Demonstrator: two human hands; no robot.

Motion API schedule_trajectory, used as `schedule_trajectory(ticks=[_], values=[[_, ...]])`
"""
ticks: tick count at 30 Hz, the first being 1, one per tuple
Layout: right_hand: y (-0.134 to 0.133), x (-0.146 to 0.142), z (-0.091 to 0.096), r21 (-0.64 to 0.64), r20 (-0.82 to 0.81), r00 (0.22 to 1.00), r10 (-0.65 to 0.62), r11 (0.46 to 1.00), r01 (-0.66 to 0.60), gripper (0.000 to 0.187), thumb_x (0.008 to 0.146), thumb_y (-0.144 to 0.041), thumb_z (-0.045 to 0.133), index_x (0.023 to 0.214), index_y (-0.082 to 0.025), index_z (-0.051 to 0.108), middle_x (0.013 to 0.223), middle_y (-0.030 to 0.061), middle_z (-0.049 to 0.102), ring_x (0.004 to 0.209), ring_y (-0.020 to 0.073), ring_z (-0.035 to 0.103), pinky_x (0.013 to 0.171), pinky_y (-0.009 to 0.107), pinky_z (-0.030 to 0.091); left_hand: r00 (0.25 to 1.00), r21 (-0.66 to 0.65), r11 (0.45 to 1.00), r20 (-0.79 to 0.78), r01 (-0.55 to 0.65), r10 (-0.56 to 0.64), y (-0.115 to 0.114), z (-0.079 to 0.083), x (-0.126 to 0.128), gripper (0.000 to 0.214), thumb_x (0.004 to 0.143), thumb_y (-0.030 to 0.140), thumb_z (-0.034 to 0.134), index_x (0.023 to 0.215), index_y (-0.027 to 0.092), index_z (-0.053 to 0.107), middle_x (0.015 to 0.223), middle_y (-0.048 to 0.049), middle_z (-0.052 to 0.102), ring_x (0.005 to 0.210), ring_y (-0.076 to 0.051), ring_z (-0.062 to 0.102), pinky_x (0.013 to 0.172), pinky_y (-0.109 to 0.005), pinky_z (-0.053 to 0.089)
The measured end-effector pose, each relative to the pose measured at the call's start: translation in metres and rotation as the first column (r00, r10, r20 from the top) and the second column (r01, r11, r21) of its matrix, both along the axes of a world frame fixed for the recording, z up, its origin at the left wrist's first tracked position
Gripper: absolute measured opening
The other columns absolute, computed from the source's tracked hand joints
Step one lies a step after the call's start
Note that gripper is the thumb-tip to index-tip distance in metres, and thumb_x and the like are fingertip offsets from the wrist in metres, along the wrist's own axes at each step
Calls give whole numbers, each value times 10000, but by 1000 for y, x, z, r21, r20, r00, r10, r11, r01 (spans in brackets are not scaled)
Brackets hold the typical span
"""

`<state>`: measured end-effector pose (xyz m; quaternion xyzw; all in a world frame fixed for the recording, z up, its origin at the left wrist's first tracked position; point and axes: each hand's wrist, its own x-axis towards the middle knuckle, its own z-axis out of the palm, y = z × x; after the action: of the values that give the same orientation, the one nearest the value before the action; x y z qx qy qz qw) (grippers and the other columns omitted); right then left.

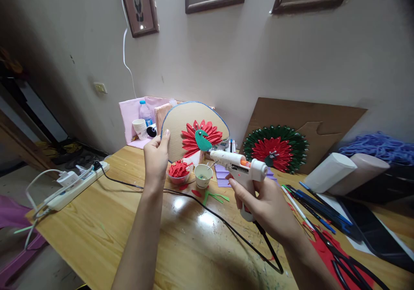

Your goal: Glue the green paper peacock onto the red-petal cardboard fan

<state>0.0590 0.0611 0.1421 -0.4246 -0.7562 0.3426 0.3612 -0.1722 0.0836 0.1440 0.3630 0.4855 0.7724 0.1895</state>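
My left hand (156,156) grips the left edge of a rounded cardboard piece (176,128) with a blue rim, thumb on its front face. Fanned red paper petals (211,131) and a green bird-shaped cutout (203,140) are on the cardboard. My right hand (261,203) is wrapped round a white hot glue gun (247,173). Its nozzle points left, close to the lower end of the green cutout; whether it touches cannot be told. Below the cardboard stand a bowl of red paper pieces (179,172) and a paper cup (203,176).
A black cord (194,198) crosses the wooden table (123,221) to a power strip (76,186) at left. Scissors (339,255), pens (318,208) and a dark phone-like slab (371,229) lie at right. A red-and-green petal fan (276,147) leans against brown cardboard (326,113) behind.
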Motion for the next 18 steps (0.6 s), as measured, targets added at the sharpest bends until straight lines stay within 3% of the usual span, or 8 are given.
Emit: schedule_trajectory(ticks=[7, 14, 18], values=[[10, 11, 4, -15, -32, 996, -83, 996, 83, 413, 798, -449, 541, 492, -177, 486, 431, -16, 473, 405, 106, 439, 412, 229, 320, 999, -6, 1000, 34, 25, -25, -2, 2, -3, 263, 689, 418, 670, 644, 159, 659, 639, -26, 657, 694, -155, 587, 609, -236, 443], [18, 17, 7, -7, 2, 997, -76, 997, 76, 458, 814, -459, 517, 457, -173, 493, 433, -2, 503, 422, 112, 469, 437, 231, 345, 999, -22, 999, 15, 31, -31, -1, 1, -4, 299, 678, 427, 679, 578, 153, 615, 601, -9, 633, 619, -129, 549, 571, -222, 411], [23, 21, 7, 26, 38, 987, -155, 988, 154, 485, 807, -491, 514, 444, -170, 505, 422, 3, 501, 410, 116, 465, 433, 236, 344, 998, -39, 998, 19, 53, -53, -2, 2, -2, 295, 692, 437, 668, 643, 146, 658, 623, -25, 651, 649, -147, 580, 606, -239, 439]])
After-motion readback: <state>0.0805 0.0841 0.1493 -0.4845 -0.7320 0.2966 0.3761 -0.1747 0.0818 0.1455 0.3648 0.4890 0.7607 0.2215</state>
